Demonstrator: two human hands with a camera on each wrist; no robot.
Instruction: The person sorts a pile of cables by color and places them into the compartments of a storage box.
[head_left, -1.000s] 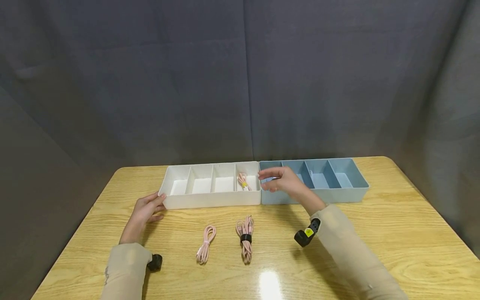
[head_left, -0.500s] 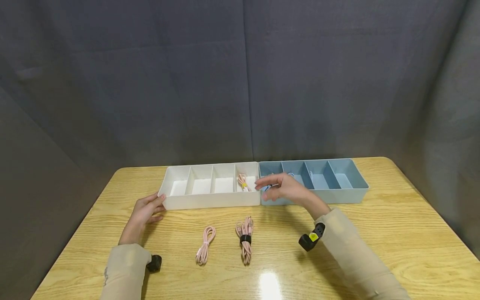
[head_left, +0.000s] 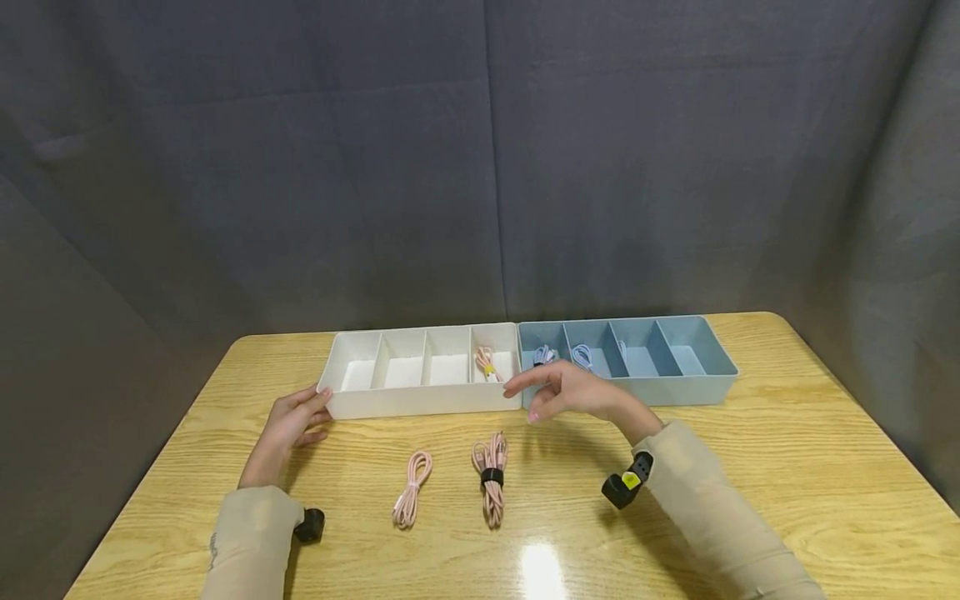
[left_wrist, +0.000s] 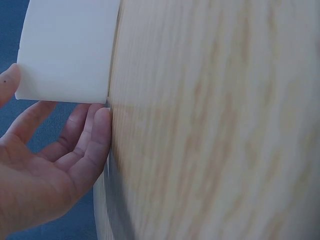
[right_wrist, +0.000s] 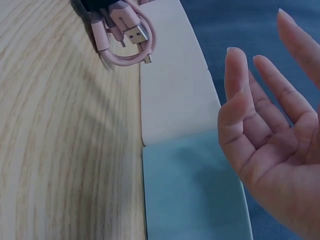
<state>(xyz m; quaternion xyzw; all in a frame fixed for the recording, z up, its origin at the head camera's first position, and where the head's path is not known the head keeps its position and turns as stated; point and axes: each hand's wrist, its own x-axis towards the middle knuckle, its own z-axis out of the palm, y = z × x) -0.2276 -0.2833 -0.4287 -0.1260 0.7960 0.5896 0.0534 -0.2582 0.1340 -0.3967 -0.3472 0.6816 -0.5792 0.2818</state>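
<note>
My left hand point(head_left: 288, 421) rests against the left end of a white divided box point(head_left: 423, 402), its thumb near the corner and its fingers loosely bent. Over the front wall of the blue divided box point(head_left: 675, 392), near where the two boxes meet, hovers my right hand point(head_left: 573, 390), holding nothing. A pink USB cable point(head_left: 491, 477) bundled with a black strap lies on the table in front of it. Another coiled pink cable point(head_left: 412, 489) lies further left. Inside the white box's rightmost compartment is a pink cable with a yellow tie point(head_left: 486, 363).
Blue coiled cables lie in the blue box's left compartments, one cable point(head_left: 544, 356) with dark parts and another cable point(head_left: 582, 357) beside it. Part of a light cable point(head_left: 622, 350) shows in the third compartment. A dark curtain point(head_left: 375, 167) hangs behind the wooden table point(head_left: 795, 433).
My right hand has drawn back from above the blue box toward its front wall and lower, uncovering the blue cables. My left hand has stayed at the white box.
</note>
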